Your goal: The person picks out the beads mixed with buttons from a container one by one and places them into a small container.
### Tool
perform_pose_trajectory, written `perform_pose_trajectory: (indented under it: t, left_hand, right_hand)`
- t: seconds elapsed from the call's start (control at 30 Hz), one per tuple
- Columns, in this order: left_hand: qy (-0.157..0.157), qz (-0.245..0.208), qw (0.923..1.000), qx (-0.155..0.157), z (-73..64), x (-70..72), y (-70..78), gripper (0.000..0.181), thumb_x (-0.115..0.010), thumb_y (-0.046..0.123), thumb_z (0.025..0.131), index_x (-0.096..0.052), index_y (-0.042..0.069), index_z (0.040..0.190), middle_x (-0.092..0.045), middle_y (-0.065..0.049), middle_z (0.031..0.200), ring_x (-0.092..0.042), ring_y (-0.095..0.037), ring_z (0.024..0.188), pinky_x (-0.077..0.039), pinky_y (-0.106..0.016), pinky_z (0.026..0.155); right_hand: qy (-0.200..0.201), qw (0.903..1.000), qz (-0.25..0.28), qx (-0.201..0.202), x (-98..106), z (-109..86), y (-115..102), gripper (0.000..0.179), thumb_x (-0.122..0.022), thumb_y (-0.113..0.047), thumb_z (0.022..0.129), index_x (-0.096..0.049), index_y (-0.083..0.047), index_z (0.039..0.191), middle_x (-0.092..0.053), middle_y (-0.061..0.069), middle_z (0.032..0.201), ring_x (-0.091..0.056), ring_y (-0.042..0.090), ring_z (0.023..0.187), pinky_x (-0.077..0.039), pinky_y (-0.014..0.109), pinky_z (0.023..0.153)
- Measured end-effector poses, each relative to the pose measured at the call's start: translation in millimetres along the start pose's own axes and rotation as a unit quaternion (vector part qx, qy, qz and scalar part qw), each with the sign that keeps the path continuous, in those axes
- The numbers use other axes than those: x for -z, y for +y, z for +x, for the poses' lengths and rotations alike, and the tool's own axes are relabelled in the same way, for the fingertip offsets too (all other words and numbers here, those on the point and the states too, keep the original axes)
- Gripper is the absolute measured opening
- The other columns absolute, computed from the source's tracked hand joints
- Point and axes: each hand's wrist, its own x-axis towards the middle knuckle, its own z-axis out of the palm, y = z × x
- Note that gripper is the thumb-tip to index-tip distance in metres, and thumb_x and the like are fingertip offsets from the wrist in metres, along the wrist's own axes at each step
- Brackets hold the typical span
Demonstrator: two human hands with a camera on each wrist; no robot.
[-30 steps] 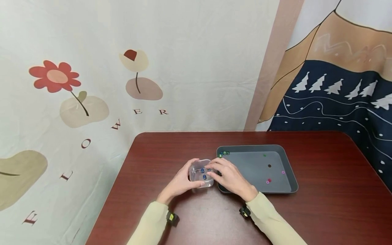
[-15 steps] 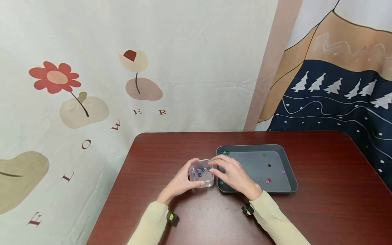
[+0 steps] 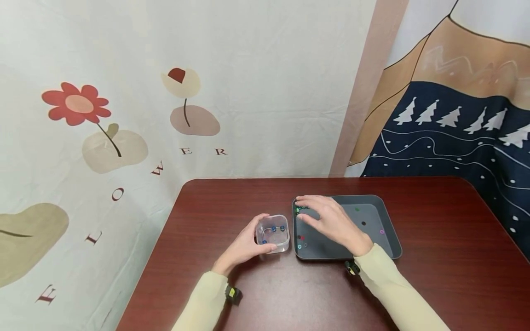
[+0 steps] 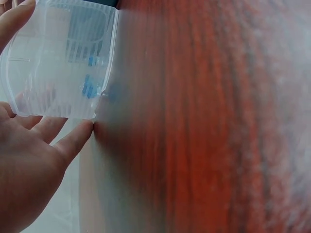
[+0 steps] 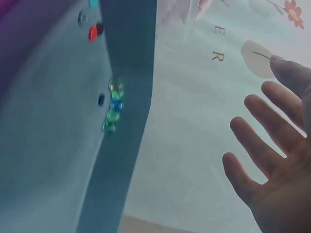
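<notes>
My left hand [image 3: 244, 243] grips the clear box [image 3: 275, 237] at twelve o'clock.
My right hand [image 3: 334, 224], fingers spread, hides part of the tray [image 3: 372, 236] at one o'clock; blue beads [image 4: 89, 88] blur through the box.

The tub [image 3: 283, 246] is clear, its beads [image 3: 273, 228] blue, the tray [image 3: 381, 214] grey.

A clear box [image 3: 282, 247] is holding blue beads [image 3: 273, 229] beside a grey tray [image 3: 370, 236].
The box, open-topped and square with rounded corners, is standing upright in the left hand [image 3: 244, 243]; three blue beads are showing on its floor; the shallow tray is lying flat beneath the right hand [image 3: 333, 224]; mostly green beads [image 5: 112, 116] are sitting bunched in its far left corner; a red bead [image 5: 93, 33] is resting nearer; a purple ring [image 3: 382, 231] is lying towards the right.
</notes>
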Motion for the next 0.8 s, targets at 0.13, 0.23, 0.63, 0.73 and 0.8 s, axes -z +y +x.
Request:
perform_pose_trajectory:
  t: [0.13, 0.23, 0.63, 0.73, 0.8]
  left_hand:
    - [-0.002, -0.001, 1.0, 0.002, 0.2, -0.2, -0.5, 0.087, -0.09, 0.029, 0.079, -0.043, 0.019, 0.151, -0.052, -0.004, 0.146, -0.053, -0.022, 0.125, -0.04, -0.048, 0.108]
    - [-0.001, -0.001, 1.0, 0.003, 0.1, -0.1, -0.4, 0.087, -0.09, 0.029, 0.079, -0.043, 0.019, 0.151, -0.052, -0.004, 0.145, -0.054, -0.022, 0.124, -0.04, -0.047, 0.107]
    - [-0.004, 0.0, 1.0, 0.003, -0.3, -0.2, 0.6, 0.088, -0.09, 0.03, 0.079, -0.042, 0.019, 0.152, -0.052, -0.004, 0.145, -0.054, -0.024, 0.123, -0.041, -0.049, 0.106]
    - [-0.005, -0.002, 1.0, 0.003, -0.4, -0.3, 0.2, 0.089, -0.09, 0.032, 0.079, -0.042, 0.02, 0.152, -0.052, -0.004, 0.145, -0.054, -0.024, 0.123, -0.041, -0.049, 0.106]
    - [-0.006, -0.005, 1.0, 0.002, -0.5, -0.4, -0.4, 0.089, -0.09, 0.033, 0.079, -0.042, 0.02, 0.152, -0.052, -0.004, 0.145, -0.054, -0.024, 0.123, -0.041, -0.05, 0.106]
  right_hand:
    - [-0.012, 0.9999, -0.009, -0.004, 8, 5.8, 9, 0.047, -0.081, -0.025, 0.092, -0.068, -0.009, 0.134, -0.067, 0.009, 0.135, -0.061, 0.028, 0.125, -0.047, 0.055, 0.105]
    - [-0.017, 0.9997, -0.02, 0.003, 11, 10.4, 16, 0.047, -0.08, -0.026, 0.093, -0.067, -0.008, 0.135, -0.068, 0.009, 0.133, -0.062, 0.028, 0.124, -0.048, 0.051, 0.103]
    - [-0.066, 0.9963, -0.054, 0.009, 6, 20.6, 39, 0.048, -0.078, -0.033, 0.094, -0.067, -0.011, 0.136, -0.066, 0.007, 0.136, -0.06, 0.027, 0.126, -0.047, 0.053, 0.103]
    - [-0.074, 0.995, -0.067, 0.009, 3, 22.9, 42, 0.047, -0.079, -0.033, 0.094, -0.068, -0.011, 0.135, -0.066, 0.007, 0.136, -0.06, 0.027, 0.125, -0.048, 0.052, 0.103]
    - [-0.076, 0.9945, -0.072, 0.009, 0, 24.0, 43, 0.046, -0.08, -0.032, 0.093, -0.069, -0.012, 0.134, -0.066, 0.007, 0.134, -0.061, 0.027, 0.123, -0.048, 0.053, 0.102]
